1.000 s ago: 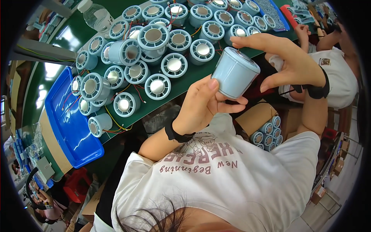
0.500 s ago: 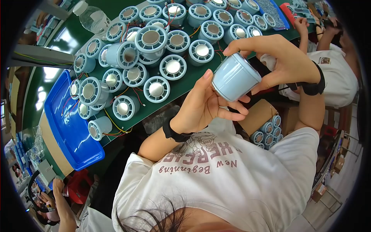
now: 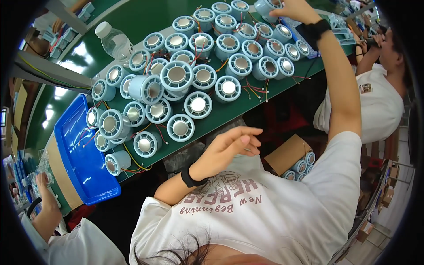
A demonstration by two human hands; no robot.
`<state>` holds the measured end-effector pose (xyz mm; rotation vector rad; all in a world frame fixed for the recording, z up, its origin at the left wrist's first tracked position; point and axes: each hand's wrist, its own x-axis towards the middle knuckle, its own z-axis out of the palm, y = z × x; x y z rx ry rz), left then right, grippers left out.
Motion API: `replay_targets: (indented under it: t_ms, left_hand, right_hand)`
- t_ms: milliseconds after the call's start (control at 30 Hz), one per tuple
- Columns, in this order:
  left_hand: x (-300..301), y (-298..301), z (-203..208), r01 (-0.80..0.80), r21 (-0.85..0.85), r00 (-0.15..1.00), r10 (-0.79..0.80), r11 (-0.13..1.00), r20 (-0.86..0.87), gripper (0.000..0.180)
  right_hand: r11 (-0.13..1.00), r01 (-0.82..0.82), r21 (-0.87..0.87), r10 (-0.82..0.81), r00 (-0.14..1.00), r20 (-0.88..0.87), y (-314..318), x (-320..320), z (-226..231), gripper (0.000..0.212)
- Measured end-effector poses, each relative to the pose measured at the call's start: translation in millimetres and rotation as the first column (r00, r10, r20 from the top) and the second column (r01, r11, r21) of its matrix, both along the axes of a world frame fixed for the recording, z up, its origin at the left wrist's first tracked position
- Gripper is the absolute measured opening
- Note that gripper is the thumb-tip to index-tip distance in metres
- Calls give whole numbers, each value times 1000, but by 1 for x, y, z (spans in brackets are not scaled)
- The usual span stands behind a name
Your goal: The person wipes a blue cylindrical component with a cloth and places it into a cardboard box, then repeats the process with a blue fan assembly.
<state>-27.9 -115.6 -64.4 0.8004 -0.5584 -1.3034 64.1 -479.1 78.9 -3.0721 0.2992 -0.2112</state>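
Observation:
At the far right of the green table my right hand (image 3: pixel 298 10) grips the rim of a light-blue plastic cylinder (image 3: pixel 265 9), its fingers closed round the spoked end; the top picture edge cuts the cylinder off. My left hand (image 3: pixel 235 146) hovers in front of my shirt, holding nothing, its fingers loosely bent and apart. Many similar cylinders (image 3: pixel 197 105) stand on the table, each with a spoked ring round a silver or grey disc. One of them (image 3: pixel 146 89) lies tilted among the others. Thin red, yellow and black wires (image 3: pixel 132 161) trail out between several.
A blue tray (image 3: pixel 95 187) lies at the left table end, beside a clear bottle (image 3: pixel 115 44). Below the front edge, a cardboard box (image 3: pixel 288 154) holds more cylinders. Co-workers sit at right (image 3: pixel 369 90) and lower left (image 3: pixel 48 212). A blue bin (image 3: pixel 304 37) stands far right.
My right hand has carried the cylinder from in front of my chest out to the far right of the table. My left hand has let go of it and lowered a little.

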Motion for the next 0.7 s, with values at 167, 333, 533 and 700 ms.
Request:
replay_targets:
  t_ms: [167, 333, 533, 700]
  left_hand:
    - [10, 36, -8, 5, 173, 922, -71, 985, 380, 39]
    - [16, 51, -17, -71, 310, 917, -60, 948, 395, 39]
    - [13, 57, -25, -126, 247, 952, 46, 961, 304, 38]
    - [10, 82, 2, -218, 85, 887, 161, 972, 432, 35]
  right_hand:
    - [990, -55, -130, 43, 995, -91, -76, 66, -71, 68]
    - [996, -73, -57, 62, 984, -165, -103, 91, -108, 75]
    - [983, -151, 110, 168, 970, -173, -85, 73, -89, 70]
    - [978, -186, -94, 186, 982, -17, -43, 67, -53, 54]
